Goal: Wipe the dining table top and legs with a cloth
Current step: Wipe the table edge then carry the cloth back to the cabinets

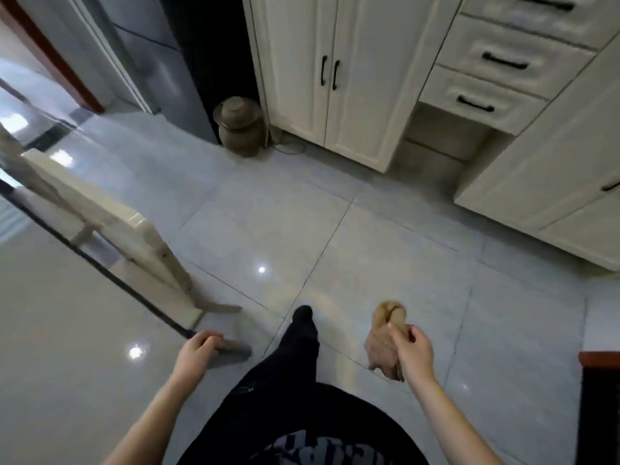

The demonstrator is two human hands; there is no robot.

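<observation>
The dining table has a glossy glass top with a dark edge, filling the lower left. Its cream leg shows through and past the glass, ending in a foot on the floor. My left hand curls its fingers over the table's near corner. My right hand is out over the floor, to the right of the table, shut on a bunched tan cloth that hangs from it. The cloth touches neither table nor floor.
Cream cabinets and drawers line the far and right sides. A brown lidded jar stands beside a grey fridge. My black-trousered leg steps onto the grey tiles. Dark wooden furniture is at the right edge.
</observation>
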